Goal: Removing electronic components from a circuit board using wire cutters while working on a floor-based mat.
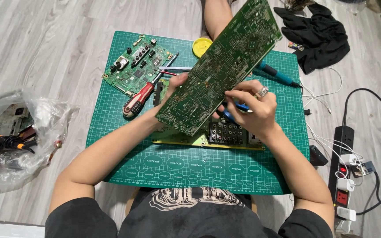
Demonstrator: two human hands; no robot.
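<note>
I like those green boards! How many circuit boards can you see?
3: a long board lifted in the left hand, a smaller board at the mat's back left, a yellowish board underneath. More may be hidden.

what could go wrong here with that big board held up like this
The left hand grips the large green circuit board only by one edge, tilted, so it might slip onto the board with black connectors beneath. The right hand works a blue-handled tool against it; a slip could scratch traces.
</note>
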